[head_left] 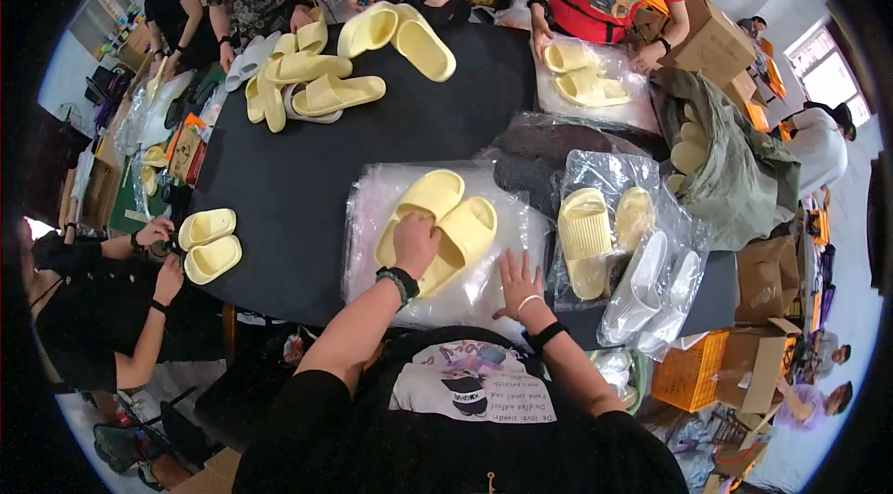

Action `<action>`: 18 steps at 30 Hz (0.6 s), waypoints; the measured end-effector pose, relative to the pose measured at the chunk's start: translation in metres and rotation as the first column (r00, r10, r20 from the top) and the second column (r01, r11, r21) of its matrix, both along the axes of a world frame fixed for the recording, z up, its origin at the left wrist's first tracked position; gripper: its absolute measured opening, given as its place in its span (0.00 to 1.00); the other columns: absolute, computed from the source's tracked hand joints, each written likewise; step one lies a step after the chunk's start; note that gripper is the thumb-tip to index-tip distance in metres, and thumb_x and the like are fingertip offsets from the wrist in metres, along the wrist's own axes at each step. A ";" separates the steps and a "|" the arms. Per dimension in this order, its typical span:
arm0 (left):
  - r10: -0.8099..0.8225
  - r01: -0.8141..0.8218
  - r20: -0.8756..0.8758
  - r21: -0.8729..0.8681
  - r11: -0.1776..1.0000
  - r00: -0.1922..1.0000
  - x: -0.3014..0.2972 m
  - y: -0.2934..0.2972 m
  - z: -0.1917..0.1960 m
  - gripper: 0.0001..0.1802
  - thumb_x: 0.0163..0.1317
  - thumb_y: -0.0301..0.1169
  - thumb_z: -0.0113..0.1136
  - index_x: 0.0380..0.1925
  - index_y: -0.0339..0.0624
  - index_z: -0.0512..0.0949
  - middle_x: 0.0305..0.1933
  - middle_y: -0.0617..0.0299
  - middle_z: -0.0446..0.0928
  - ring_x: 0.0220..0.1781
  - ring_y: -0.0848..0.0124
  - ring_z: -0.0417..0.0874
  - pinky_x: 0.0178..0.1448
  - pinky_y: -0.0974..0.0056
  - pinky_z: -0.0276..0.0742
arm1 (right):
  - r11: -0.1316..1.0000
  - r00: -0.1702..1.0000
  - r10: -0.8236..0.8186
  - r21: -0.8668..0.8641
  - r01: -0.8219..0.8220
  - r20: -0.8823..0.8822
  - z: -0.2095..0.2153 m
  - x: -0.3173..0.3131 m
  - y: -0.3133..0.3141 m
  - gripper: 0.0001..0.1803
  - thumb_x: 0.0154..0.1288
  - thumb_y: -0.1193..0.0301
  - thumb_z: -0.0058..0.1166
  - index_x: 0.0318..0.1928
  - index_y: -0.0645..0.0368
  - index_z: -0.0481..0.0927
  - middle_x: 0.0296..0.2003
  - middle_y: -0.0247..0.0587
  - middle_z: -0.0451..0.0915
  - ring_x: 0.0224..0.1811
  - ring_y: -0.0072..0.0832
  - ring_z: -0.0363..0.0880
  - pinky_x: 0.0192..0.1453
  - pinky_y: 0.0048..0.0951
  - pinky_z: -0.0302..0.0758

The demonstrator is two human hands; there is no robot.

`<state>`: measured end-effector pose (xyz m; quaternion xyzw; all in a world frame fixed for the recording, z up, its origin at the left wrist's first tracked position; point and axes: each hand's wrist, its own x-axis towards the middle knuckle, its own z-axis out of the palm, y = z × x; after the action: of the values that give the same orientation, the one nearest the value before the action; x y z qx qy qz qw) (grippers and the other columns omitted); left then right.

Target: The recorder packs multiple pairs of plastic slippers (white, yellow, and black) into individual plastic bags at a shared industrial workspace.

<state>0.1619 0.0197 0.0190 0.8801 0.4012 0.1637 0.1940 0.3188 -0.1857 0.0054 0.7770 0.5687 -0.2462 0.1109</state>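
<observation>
Left hand (416, 243) closes on a pair of yellow slippers (470, 226), fingertips hidden from view. Pair sits on a stack of clear plastic bags (372, 206) at the near side of the black desk (288, 168). Right hand (521, 289) grips nothing: palm down, fingers spread on the bags, just right of the pair. Farther right, white slippers (637, 287) lie in clear plastic, beside bagged yellow ones.

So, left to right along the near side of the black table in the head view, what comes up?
Leftmost pale yellow rubbery-looking slippers, central pale yellow slippers, spread right hand, bagged ridged pale yellow slipper, glossy white slippers.
</observation>
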 end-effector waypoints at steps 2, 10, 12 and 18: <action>0.017 -0.030 0.120 0.109 0.994 0.993 -0.007 0.007 -0.007 0.07 0.50 0.31 0.61 0.24 0.38 0.78 0.32 0.50 0.74 0.36 0.51 0.76 0.42 0.50 0.72 | 0.999 0.996 0.025 0.043 -0.029 0.085 0.006 0.001 0.010 0.76 0.30 0.44 0.75 0.74 0.57 0.38 0.75 0.47 0.33 0.76 0.55 0.29 0.70 0.69 0.46; -0.169 0.173 0.168 -0.006 0.985 0.971 -0.036 -0.021 0.069 0.07 0.52 0.31 0.59 0.25 0.39 0.77 0.30 0.53 0.72 0.36 0.54 0.76 0.39 0.54 0.74 | 0.997 1.000 0.004 -0.076 -0.004 0.001 -0.002 0.019 0.051 0.78 0.29 0.44 0.75 0.74 0.57 0.37 0.75 0.44 0.29 0.76 0.55 0.24 0.70 0.70 0.42; -0.207 0.204 0.111 0.042 0.978 0.972 -0.045 -0.038 0.058 0.07 0.52 0.31 0.58 0.25 0.39 0.77 0.30 0.54 0.73 0.36 0.54 0.76 0.39 0.54 0.74 | 0.997 1.000 -0.007 -0.074 0.005 -0.021 -0.022 0.022 0.051 0.78 0.29 0.46 0.76 0.74 0.55 0.34 0.75 0.42 0.27 0.76 0.53 0.22 0.71 0.69 0.41; -0.115 0.118 0.051 -0.052 0.992 0.992 -0.090 -0.047 -0.019 0.07 0.53 0.31 0.56 0.28 0.40 0.79 0.31 0.54 0.74 0.38 0.53 0.77 0.40 0.53 0.75 | 0.999 0.992 -0.037 0.008 0.038 -0.122 -0.019 0.031 0.054 0.82 0.23 0.47 0.78 0.74 0.52 0.32 0.76 0.38 0.30 0.77 0.49 0.23 0.72 0.68 0.38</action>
<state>0.0714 -0.0275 0.0000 0.8922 0.3486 0.1620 0.2371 0.3496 -0.1316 -0.0133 0.7717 0.5609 -0.2921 0.0674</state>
